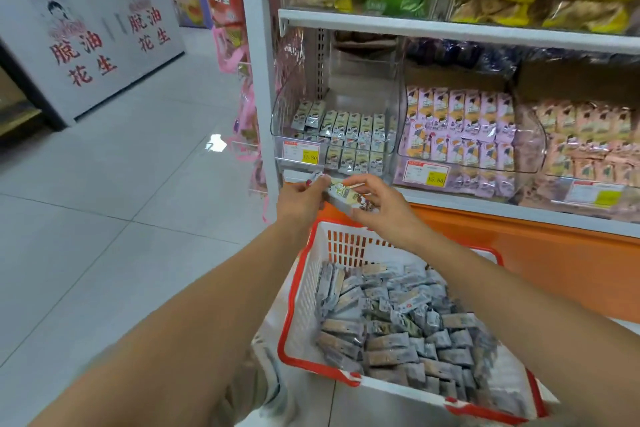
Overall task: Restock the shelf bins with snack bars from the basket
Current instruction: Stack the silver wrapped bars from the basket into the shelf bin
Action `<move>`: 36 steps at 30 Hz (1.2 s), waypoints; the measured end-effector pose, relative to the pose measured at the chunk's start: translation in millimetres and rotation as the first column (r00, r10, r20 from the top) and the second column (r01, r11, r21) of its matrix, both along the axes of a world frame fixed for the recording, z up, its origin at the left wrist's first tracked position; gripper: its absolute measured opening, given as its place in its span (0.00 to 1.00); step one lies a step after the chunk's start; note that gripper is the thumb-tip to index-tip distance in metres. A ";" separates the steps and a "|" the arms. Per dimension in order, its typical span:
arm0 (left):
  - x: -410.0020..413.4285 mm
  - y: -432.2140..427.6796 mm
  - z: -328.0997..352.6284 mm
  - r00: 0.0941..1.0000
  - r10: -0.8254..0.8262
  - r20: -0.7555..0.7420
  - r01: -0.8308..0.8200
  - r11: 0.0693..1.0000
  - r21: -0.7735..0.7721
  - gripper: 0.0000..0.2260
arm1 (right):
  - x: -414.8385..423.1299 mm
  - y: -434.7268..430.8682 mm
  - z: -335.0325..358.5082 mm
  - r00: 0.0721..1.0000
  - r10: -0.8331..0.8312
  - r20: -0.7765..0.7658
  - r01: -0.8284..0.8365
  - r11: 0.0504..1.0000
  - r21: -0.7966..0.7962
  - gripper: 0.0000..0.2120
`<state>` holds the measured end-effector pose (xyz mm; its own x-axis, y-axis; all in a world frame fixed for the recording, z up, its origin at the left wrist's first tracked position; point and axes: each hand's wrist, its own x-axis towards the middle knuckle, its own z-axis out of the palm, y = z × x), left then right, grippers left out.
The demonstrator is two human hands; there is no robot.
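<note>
Just below the clear plastic shelf bin [294, 94], the left hand [301, 198] pinches one end of a few pale foil-wrapped snack bars [344, 193]. The right hand [381, 208] curls round the other end. They are probably light and slippery, so squeeze the stack's ends.

Hands: my left hand [300, 198] and right hand [382, 206] pinch snack bars [346, 193] between them.
Basket: basket [306, 295] under my wrists, heaped with bars.
Bin: clear shelf bin [282, 114] just above my hands, partly filled.

Bright even light, floor [121, 184] glare, warped edges.
</note>
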<state>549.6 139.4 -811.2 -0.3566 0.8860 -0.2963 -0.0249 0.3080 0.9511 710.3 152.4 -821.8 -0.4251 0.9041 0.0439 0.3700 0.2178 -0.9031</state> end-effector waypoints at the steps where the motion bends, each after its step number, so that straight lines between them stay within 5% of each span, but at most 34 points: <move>1: -2.1 7.5 8.2 0.997 -0.022 -0.068 0.025 0.999 0.046 0.12 | -4.0 7.4 9.7 0.999 -0.040 0.007 0.039 0.997 0.064 0.17; 4: -14.9 30.8 25.8 0.870 -0.078 -0.488 0.186 0.966 0.178 0.14 | -14.7 38.6 36.2 0.982 -0.188 -0.024 0.189 0.963 0.193 0.14; 7: -37.1 55.0 26.3 0.482 -0.021 -0.876 0.411 0.888 0.205 0.17 | -26.7 80.7 52.5 0.951 -0.310 -0.002 0.301 0.920 0.252 0.12; 10: -53.1 77.6 10.9 0.173 -0.052 -0.984 0.535 0.843 0.050 0.20 | -39.6 125.0 51.5 0.925 -0.363 0.115 0.308 0.890 0.337 0.10; 14: -63.5 95.9 -15.9 -0.025 -0.120 -0.992 0.520 0.846 -0.116 0.26 | -55.1 179.0 34.0 0.862 -0.414 0.292 0.317 0.890 0.327 0.08; 23: -67.2 109.3 -48.6 -0.007 0.038 -0.999 0.545 0.838 0.028 0.26 | -93.6 244.9 4.5 0.826 -0.474 0.306 0.407 0.876 0.259 0.13; 29: -68.4 110.6 -52.1 0.005 0.062 -0.998 0.547 0.835 0.054 0.25 | -101.6 251.2 -5.6 0.854 -0.224 0.469 0.210 0.974 0.081 0.25; 36: -65.7 107.8 -48.6 0.001 0.037 -0.999 0.527 0.849 0.032 0.26 | -85.7 245.4 -1.3 0.839 -0.155 0.521 0.152 0.987 0.049 0.31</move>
<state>483.9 247.2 -859.8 0.2150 0.8951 0.3906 0.9705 -0.2405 0.0169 624.6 397.7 -823.1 -0.2420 0.9602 -0.1396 0.8150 0.1230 -0.5663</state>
